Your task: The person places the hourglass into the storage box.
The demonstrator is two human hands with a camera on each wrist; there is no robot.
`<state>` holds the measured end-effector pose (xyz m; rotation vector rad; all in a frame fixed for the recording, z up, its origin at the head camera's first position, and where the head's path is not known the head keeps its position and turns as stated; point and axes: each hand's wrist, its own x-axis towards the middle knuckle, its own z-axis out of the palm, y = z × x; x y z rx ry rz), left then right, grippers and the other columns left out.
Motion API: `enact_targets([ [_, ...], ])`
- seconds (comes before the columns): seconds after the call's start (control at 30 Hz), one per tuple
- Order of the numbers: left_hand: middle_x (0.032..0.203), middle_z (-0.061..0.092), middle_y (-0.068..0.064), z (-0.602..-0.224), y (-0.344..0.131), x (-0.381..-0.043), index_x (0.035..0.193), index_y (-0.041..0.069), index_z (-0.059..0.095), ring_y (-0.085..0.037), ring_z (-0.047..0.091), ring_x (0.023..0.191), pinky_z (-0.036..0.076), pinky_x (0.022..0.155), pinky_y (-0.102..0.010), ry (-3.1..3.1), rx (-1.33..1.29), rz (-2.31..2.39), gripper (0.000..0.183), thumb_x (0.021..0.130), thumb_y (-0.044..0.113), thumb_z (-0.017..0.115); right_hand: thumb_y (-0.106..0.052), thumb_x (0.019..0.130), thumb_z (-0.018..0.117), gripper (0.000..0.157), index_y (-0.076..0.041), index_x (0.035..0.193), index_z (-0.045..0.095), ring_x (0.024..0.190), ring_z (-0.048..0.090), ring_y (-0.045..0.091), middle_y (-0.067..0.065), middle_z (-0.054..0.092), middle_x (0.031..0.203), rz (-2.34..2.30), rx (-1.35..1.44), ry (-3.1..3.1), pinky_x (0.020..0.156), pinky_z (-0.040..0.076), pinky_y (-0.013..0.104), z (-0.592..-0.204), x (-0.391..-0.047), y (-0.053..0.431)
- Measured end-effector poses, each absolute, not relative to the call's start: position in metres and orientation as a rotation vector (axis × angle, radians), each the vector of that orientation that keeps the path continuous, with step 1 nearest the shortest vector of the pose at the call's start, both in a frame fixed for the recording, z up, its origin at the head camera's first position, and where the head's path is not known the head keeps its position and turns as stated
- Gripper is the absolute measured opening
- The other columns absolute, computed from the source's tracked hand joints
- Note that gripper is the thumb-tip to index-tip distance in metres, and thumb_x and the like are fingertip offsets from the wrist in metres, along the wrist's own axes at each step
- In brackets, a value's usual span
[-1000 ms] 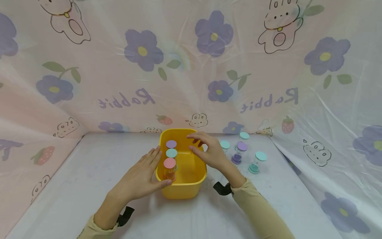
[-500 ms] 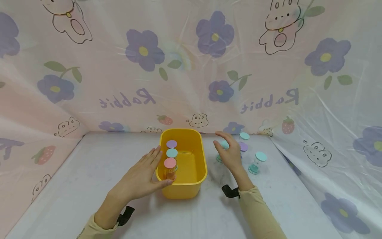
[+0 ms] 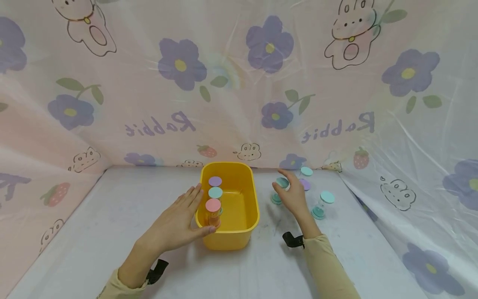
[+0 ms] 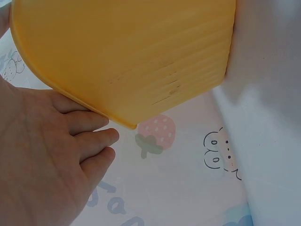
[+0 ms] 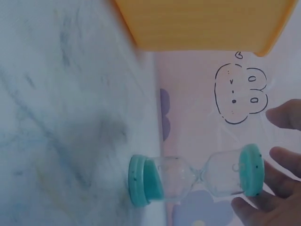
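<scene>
A yellow plastic tub [image 3: 255, 195] stands mid-table. My left hand [image 3: 168, 222] lies along its left side with straight fingers at the rim and the thumb across the near corner. Inside, along the left wall, a purple-capped hourglass [image 3: 215, 181], a teal-capped one [image 3: 215, 192] and a pink-capped one [image 3: 213, 205] stand in a row. Right of the tub, my right hand [image 3: 296, 197] curves around the top of a teal hourglass [image 5: 176, 176] standing upright on the table. In the right wrist view its fingers are at the upper cap, while the thumb stays apart from it.
Beyond my right hand stand a purple-capped hourglass [image 3: 305, 185], partly hidden, and a pale teal-capped one [image 3: 306, 171] at the back. Another teal hourglass [image 3: 321, 207] is just right of my wrist. A patterned curtain [image 3: 231, 91] encloses the table [image 3: 123, 207] behind and at the sides.
My right hand has moved from over the tub rightward to the teal hourglass. My left hand has stayed at the tub's rim.
</scene>
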<state>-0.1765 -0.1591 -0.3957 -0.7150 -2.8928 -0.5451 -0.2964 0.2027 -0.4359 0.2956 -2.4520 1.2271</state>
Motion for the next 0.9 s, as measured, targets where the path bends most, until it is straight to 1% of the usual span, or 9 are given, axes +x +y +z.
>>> enact_targets([
  [0.1,0.173,0.012,-0.014,-0.397,-0.159,-0.176,0.163,-0.001,0.024,-0.033,0.014,0.160,0.020,0.128,-0.054,-2.897,-0.713,-0.536,0.111,0.092,0.076,0.058,-0.016,0.096,0.073,0.057,-0.002,0.148,0.055,0.140,0.048,0.041,0.022,0.055,0.149,1.206,0.297,-2.476,0.115,0.040,0.059,-0.440,-0.299,0.204],
  [0.3,0.174,0.012,-0.014,-0.396,-0.160,-0.176,0.163,-0.001,0.024,-0.033,0.014,0.160,0.019,0.128,-0.054,-2.891,-0.715,-0.537,0.111,0.092,0.076,0.057,-0.016,0.098,0.070,0.060,0.000,0.151,0.050,0.132,0.053,0.042,0.024,0.051,0.151,1.219,0.261,-2.519,0.104,0.050,0.059,-0.445,-0.301,0.205],
  [0.47,0.173,0.012,-0.014,-0.396,-0.160,-0.176,0.164,-0.001,0.023,-0.033,0.014,0.160,0.020,0.127,-0.054,-2.890,-0.711,-0.541,0.112,0.091,0.077,0.057,-0.017,0.101,0.065,0.058,0.002,0.152,0.046,0.132,0.052,0.043,0.027,0.048,0.152,1.221,0.219,-2.590,0.104,0.050,0.058,-0.447,-0.301,0.206],
  [0.57,0.173,0.012,-0.014,-0.396,-0.160,-0.176,0.164,-0.001,0.023,-0.034,0.014,0.160,0.020,0.127,-0.055,-2.889,-0.710,-0.540,0.112,0.091,0.078,0.056,-0.017,0.102,0.062,0.055,0.002,0.152,0.047,0.129,0.053,0.043,0.028,0.048,0.150,1.238,0.201,-2.605,0.103,0.051,0.056,-0.448,-0.301,0.205],
  [0.77,0.173,0.012,-0.014,-0.396,-0.159,-0.177,0.163,-0.001,0.024,-0.034,0.015,0.159,0.021,0.127,-0.055,-2.892,-0.711,-0.550,0.112,0.091,0.078,0.055,-0.016,0.102,0.063,0.053,0.004,0.150,0.049,0.115,0.059,0.042,0.030,0.051,0.143,1.247,0.195,-2.585,0.095,0.054,0.054,-0.448,-0.301,0.205],
  [0.9,0.173,0.012,-0.013,-0.395,-0.159,-0.176,0.163,-0.001,0.025,-0.034,0.016,0.159,0.021,0.127,-0.054,-2.898,-0.708,-0.544,0.112,0.091,0.081,0.052,-0.014,0.103,0.063,0.051,0.004,0.149,0.050,0.109,0.061,0.041,0.030,0.052,0.141,1.236,0.197,-2.575,0.090,0.055,0.053,-0.448,-0.301,0.205],
])
